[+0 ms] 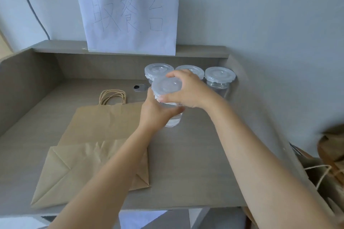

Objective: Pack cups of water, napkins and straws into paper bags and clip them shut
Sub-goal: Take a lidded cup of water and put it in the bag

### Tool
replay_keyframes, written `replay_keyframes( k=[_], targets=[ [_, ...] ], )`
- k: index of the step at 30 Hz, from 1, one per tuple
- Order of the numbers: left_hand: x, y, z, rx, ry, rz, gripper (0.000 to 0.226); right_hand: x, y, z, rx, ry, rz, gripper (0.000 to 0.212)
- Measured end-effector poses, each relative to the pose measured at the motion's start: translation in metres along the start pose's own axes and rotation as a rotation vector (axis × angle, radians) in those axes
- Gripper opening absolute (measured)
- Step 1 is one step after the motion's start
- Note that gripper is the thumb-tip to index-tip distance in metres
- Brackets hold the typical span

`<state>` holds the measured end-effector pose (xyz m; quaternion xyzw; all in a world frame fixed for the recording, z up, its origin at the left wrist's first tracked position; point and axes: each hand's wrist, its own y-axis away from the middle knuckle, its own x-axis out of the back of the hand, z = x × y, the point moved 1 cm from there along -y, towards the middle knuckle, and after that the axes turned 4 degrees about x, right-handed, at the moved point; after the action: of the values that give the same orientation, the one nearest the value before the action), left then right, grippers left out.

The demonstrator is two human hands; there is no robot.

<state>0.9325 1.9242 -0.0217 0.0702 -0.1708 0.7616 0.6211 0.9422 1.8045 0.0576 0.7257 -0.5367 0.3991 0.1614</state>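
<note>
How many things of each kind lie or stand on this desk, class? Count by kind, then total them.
Lidded clear cups: 4, one held in both hands, the left hand and right hand, and three at the back.
Flat paper bag: 1.
Total: 5.

Cups w/ lids: 4 total. 3 stand in a row at the far edge of the desk [195,154] – left cup [158,70], middle cup [195,69], right cup [220,77]. The 4th cup [167,87] sits nearer, in front of the row. Flat paper bags on the desk: 1, bag [93,145], at left. More bags at far right edge, blurred, count unclear. Paper signs on the wall: 1, sign [128,16]. Hands: 2.
</note>
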Motion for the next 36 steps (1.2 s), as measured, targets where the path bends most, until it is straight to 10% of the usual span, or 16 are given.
replay_keyframes(
  k=[18,36],
  targets=[
    [-0.121,0.196,0.113,-0.274,0.129,-0.412,0.079,0.141,0.259,0.023,-0.200,0.102,-0.009,0.086],
    [-0.360,0.263,0.084,-0.225,0.064,-0.977,0.082,0.193,0.408,0.233,-0.493,0.078,0.040,0.093]
  ],
)
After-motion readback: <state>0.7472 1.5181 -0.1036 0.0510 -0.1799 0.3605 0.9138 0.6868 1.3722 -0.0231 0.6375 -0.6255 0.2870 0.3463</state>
